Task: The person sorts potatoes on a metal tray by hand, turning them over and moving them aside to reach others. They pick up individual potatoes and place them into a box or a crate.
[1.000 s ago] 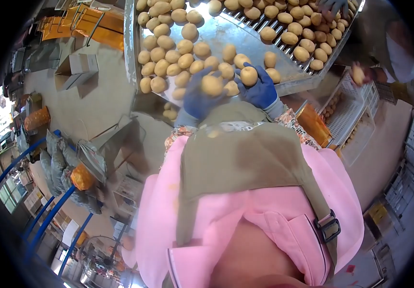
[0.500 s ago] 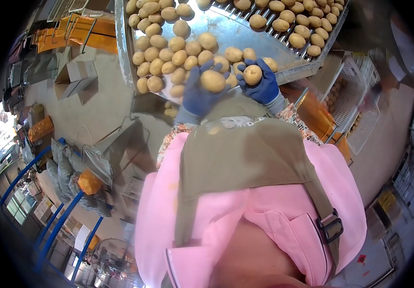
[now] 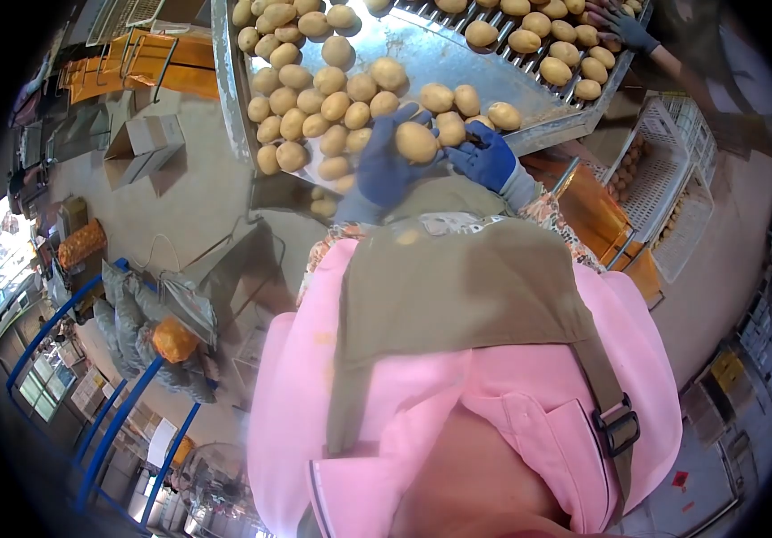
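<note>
My left hand [image 3: 384, 172] (blue glove) cups one potato [image 3: 416, 142], fingers curled round it, at the near edge of the metal sorting table [image 3: 422, 54]. My right hand [image 3: 486, 158] is just beside it; I can't tell its grip.

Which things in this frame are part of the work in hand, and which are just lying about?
In hand:
left hand, gripping a potato
right hand, close beside it
loose potatoes on the metal table

Lying about:
cardboard boxes on the floor
orange mesh sack
white crate, untouched
</note>
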Demonstrator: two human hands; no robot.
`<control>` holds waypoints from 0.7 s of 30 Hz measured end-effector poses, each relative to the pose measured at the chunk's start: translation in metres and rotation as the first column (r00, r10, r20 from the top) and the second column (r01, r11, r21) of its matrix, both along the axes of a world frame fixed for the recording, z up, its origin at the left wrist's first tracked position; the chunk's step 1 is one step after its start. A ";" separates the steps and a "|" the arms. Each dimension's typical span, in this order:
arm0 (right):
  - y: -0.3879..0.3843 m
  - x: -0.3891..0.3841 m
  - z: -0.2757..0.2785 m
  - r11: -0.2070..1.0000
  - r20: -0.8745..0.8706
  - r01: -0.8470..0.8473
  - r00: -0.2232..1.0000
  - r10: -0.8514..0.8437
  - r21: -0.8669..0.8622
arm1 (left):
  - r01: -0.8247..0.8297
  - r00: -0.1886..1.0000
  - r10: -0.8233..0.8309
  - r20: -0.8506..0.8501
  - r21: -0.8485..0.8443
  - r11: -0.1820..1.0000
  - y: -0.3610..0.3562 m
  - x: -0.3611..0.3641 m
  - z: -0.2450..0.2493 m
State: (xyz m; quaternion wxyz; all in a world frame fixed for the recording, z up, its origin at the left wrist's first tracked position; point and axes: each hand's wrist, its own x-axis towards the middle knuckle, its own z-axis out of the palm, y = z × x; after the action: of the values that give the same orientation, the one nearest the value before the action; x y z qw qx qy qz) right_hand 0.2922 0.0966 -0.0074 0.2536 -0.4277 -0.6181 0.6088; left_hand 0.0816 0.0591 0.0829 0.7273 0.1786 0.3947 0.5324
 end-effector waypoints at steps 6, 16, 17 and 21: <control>0.012 -0.024 0.083 0.764 0.138 -0.008 0.985 -0.106 0.645 | 0.218 0.971 -0.213 0.108 -0.038 0.975 0.008 -0.001 0.022; 0.012 -0.028 0.054 0.862 -0.045 0.026 0.999 -0.003 0.506 | 0.294 -0.479 -0.202 -0.854 -0.373 0.880 -0.078 -0.060 -0.081; 0.020 -0.023 0.056 0.864 -0.049 0.018 0.999 0.008 0.504 | 0.282 -0.480 -0.210 -0.852 -0.376 0.883 -0.087 -0.065 -0.085; 0.061 0.013 0.024 0.711 -0.305 -0.096 0.937 -0.172 -0.697 | -0.039 -0.436 -0.306 -0.846 -0.322 0.946 -0.146 -0.109 -0.129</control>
State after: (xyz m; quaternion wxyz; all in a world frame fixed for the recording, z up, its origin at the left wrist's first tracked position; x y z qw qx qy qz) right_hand 0.3050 0.1578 0.0163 0.1898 -0.3900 -0.2763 0.8576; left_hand -0.0270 -0.0865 -0.0462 0.1348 0.5145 0.8468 -0.0061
